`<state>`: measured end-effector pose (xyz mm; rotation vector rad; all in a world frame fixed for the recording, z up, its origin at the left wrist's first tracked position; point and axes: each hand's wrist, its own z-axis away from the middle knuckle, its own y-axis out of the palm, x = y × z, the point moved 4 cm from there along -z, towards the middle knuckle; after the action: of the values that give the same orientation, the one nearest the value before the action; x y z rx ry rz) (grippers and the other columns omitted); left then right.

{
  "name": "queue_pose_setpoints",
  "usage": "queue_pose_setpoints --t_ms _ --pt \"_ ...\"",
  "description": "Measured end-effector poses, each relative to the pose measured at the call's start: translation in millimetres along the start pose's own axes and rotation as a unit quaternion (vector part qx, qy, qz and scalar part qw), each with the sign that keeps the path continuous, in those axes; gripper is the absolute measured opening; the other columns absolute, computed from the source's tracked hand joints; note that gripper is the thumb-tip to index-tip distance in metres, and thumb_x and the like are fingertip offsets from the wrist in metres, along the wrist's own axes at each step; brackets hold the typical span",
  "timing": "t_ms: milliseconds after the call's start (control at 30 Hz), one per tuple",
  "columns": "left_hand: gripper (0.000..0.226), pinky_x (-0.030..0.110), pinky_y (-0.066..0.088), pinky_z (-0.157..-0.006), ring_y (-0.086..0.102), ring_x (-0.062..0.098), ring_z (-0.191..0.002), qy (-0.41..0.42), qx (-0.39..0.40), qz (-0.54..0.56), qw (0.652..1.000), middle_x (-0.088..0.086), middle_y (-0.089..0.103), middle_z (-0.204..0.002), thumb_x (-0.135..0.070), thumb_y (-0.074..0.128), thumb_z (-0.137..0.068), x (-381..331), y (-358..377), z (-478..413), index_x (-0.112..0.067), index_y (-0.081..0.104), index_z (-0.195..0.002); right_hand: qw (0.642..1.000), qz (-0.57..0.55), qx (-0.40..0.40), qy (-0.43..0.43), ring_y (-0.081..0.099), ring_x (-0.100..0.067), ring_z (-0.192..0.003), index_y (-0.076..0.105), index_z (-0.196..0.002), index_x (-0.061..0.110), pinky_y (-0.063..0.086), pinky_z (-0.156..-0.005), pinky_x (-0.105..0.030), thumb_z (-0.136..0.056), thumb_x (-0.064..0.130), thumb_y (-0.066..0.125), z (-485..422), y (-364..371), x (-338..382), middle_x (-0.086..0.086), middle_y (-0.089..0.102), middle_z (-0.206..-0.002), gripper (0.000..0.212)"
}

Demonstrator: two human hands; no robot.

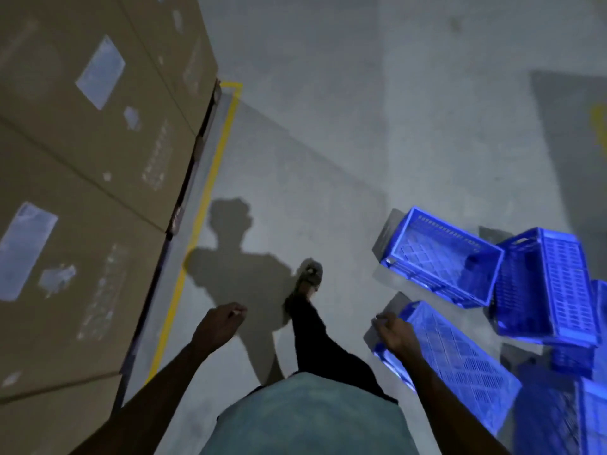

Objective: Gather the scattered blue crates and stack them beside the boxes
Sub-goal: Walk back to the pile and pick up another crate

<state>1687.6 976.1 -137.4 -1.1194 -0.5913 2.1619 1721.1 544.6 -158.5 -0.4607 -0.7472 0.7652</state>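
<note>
The view is dim and smeared by motion. The right hand hangs over the near corner of the near blue crate, which lies on the floor with a lattice face up. Its fingers are curled, but the blur hides whether they grip the rim or only hover, so I cannot tell. The left hand is released, fingers loosely curled, holding nothing.

At the lower right, the cut-off blue crates run out of frame, so their number is unclear. Labels on the cardboard boxes, stacked at the left behind a yellow line, are unreadable.

Beyond the near one, the open blue crate shows its inside and looks empty. Just beside it, the tipped blue crate stands on its side, its inside too dark to judge. All the crates lie well apart from the boxes.
</note>
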Motion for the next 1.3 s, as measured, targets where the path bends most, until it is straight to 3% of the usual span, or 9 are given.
queue_pose_setpoints --t_ms 67,133,300,533,700,867,967,1133,1300 --pt "0.015 0.018 0.044 -0.062 0.067 0.011 -0.077 -0.018 0.007 -0.027 0.999 -0.009 0.071 -0.084 -0.040 0.063 -0.099 -13 -24 -56 -0.029 0.072 -0.105 0.999 -0.022 0.006 0.023 0.068 -0.029 -0.104 0.068 -0.116 0.010 0.040 -0.078 -0.029 -0.101 0.032 0.062 -52 -16 26 -0.005 0.070 -0.079 0.027" --pt "0.008 0.019 0.041 -0.057 0.067 0.013 -0.070 -0.021 0.007 -0.050 0.999 -0.005 0.073 -0.083 -0.032 0.064 -0.101 -28 -48 -94 -0.029 0.070 -0.105 0.999 -0.023 0.018 0.039 0.070 -0.029 -0.100 0.068 -0.115 0.011 0.042 -0.079 -0.029 -0.099 0.033 0.063 -83 -31 49 -0.004 0.069 -0.072 0.027" --pt "0.015 0.029 0.046 -0.060 0.061 0.010 -0.066 -0.015 0.016 -0.054 0.998 0.000 0.073 -0.086 -0.033 0.062 -0.102 -121 -119 -231 -0.024 0.071 -0.110 0.997 -0.054 -0.009 0.060 0.064 -0.028 -0.117 0.070 -0.118 0.017 0.043 -0.095 -0.031 -0.099 0.038 0.063 -177 -104 114 -0.007 0.078 -0.099 0.030" --pt "0.014 0.028 0.043 -0.067 0.062 0.013 -0.072 0.043 0.054 -0.086 0.994 -0.001 0.073 -0.092 -0.031 0.064 -0.101 -272 -158 -425 -0.022 0.072 -0.109 0.996 -0.060 -0.051 0.034 0.064 -0.032 -0.119 0.072 -0.120 0.008 0.045 -0.092 -0.035 -0.101 0.046 0.054 -305 -222 179 -0.010 0.074 -0.116 0.045" --pt "0.008 0.031 0.051 -0.072 0.070 0.017 -0.082 0.091 0.104 -0.126 0.982 -0.002 0.074 -0.090 -0.030 0.064 -0.100 -389 -149 -573 -0.031 0.071 -0.105 0.985 -0.106 -0.092 0.103 0.068 -0.031 -0.112 0.072 -0.114 0.016 0.047 -0.086 -0.034 -0.098 0.044 0.059 -407 -297 177 -0.010 0.077 -0.102 0.035" --pt "0.028 0.031 0.048 -0.078 0.071 0.023 -0.097 0.162 0.160 -0.162 0.960 0.006 0.075 -0.106 -0.031 0.061 -0.101 -524 -128 -701 -0.011 0.075 -0.114 0.953 -0.181 -0.141 0.200 0.067 -0.031 -0.113 0.071 -0.118 0.014 0.046 -0.090 -0.035 -0.098 0.038 0.064 -475 -373 167 -0.013 0.076 -0.106 0.032" --pt "0.028 0.029 0.048 -0.085 0.068 0.022 -0.106 0.185 0.216 -0.214 0.935 0.002 0.074 -0.115 -0.031 0.058 -0.102 -604 -110 -759 -0.015 0.074 -0.118 0.926 -0.227 -0.169 0.250 0.068 -0.033 -0.109 0.071 -0.115 0.013 0.047 -0.089 -0.036 -0.097 0.036 0.066 -504 -418 159 -0.014 0.076 -0.103 0.030" --pt "0.008 0.027 0.054 -0.082 0.072 0.010 -0.088 0.256 0.259 -0.258 0.895 -0.010 0.077 -0.095 -0.041 0.061 -0.096 -735 -74 -850 -0.042 0.069 -0.097 0.889 -0.281 -0.217 0.287 0.068 -0.032 -0.108 0.070 -0.116 0.015 0.044 -0.082 -0.033 -0.097 0.034 0.064 -547 -486 150 -0.012 0.075 -0.096 0.027" --pt "0.016 0.033 0.058 -0.076 0.071 0.008 -0.073 0.299 0.283 -0.279 0.868 -0.009 0.075 -0.076 -0.056 0.057 -0.083 -849 -12 -942 -0.046 0.068 -0.087 0.856 -0.328 -0.232 0.326 0.066 -0.030 -0.113 0.070 -0.117 0.015 0.046 -0.085 -0.033 -0.098 0.038 0.063 -606 -533 118 -0.010 0.076 -0.101 0.030"
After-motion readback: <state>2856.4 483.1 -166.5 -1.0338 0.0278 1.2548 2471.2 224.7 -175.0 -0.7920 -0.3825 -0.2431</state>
